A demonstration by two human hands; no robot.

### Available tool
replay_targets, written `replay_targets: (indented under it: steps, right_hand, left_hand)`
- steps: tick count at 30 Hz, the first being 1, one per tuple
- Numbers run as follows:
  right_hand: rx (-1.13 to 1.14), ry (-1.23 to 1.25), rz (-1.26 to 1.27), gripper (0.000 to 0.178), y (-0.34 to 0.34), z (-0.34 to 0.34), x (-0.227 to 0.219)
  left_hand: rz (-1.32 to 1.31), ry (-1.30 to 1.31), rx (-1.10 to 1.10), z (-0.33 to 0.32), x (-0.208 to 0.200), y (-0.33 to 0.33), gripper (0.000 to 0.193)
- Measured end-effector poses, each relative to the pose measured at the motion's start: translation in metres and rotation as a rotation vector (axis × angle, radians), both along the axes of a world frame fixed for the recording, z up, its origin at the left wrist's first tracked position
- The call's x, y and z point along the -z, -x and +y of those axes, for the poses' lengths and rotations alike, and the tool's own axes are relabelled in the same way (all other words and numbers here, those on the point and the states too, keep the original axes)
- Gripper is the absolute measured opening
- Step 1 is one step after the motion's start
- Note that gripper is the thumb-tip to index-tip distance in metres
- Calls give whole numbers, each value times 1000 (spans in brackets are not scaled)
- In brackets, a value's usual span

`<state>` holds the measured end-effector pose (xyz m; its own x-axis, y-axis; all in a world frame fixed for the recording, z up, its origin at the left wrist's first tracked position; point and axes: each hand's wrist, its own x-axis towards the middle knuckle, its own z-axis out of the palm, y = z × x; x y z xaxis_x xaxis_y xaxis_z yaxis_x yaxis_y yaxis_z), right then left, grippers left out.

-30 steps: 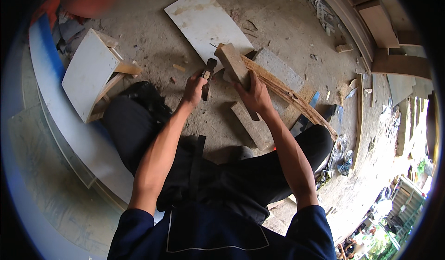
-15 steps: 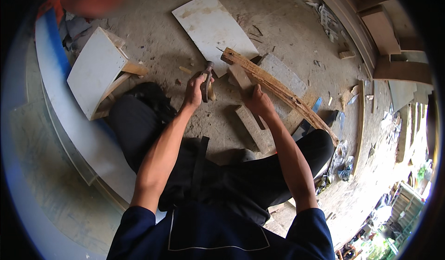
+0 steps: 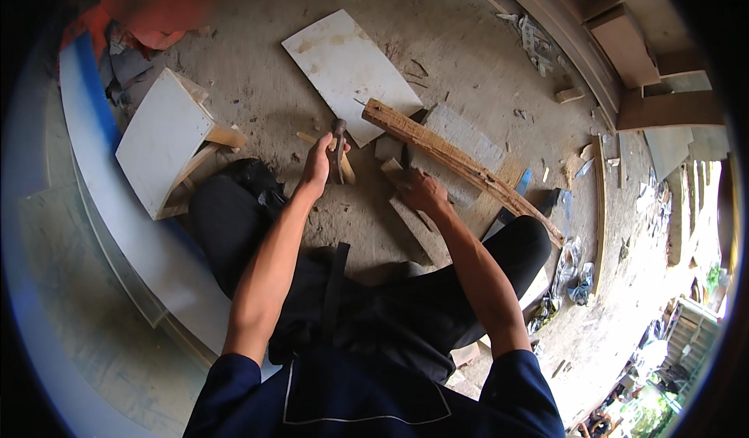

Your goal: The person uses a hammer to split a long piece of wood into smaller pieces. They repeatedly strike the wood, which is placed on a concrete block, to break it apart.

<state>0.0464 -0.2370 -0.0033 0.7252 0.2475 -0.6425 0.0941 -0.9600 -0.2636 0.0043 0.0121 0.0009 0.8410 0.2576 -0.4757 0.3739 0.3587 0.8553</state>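
My left hand (image 3: 317, 165) is closed around a hammer (image 3: 339, 132), whose dark metal head points up and away from me. A pale wooden piece shows just below the metal. To its right, my right hand (image 3: 425, 191) has its fingers curled on a short wood block (image 3: 396, 173), low over another wood piece (image 3: 425, 234) on the floor. Its fingertips are partly hidden. Just beyond this hand, a long rough wooden beam (image 3: 460, 165) slants across a grey block (image 3: 466, 134). A thin nail sticks out of the beam's far end.
A stained white board (image 3: 343, 60) lies on the floor ahead. At left stand a white panel on wooden legs (image 3: 156, 138) and a long blue-and-white sheet (image 3: 129, 196). Wooden framing (image 3: 624, 48) is at the far right, with plastic scraps (image 3: 577, 274) near my right knee.
My right hand has come down and nearer to me with the wood block, away from the beam's end. My left hand still holds the hammer. The whole view has shifted slightly.
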Motion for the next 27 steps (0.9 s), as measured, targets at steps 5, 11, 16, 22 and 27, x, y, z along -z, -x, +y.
replay_targets:
  steps: [5, 11, 16, 22, 27]
  right_hand:
    - [-228, -573, -326, 69, 6, 26, 10]
    - [-105, -736, -246, 63, 31, 57, -4]
    - [122, -791, -387, 50, 37, 55, -30]
    - [108, -791, -635, 34, 37, 41, -39]
    - [33, -830, -705, 22, 37, 37, -51]
  left_hand:
    - [-66, 19, 20, -1, 2, 6, 56]
    - [-24, 424, -83, -34, -50, 8, 75]
    - [-37, 463, 89, -44, -82, 5, 76]
    - [129, 382, 174, -54, -120, -1, 51]
    - [78, 452, 171, -56, -128, 7, 51]
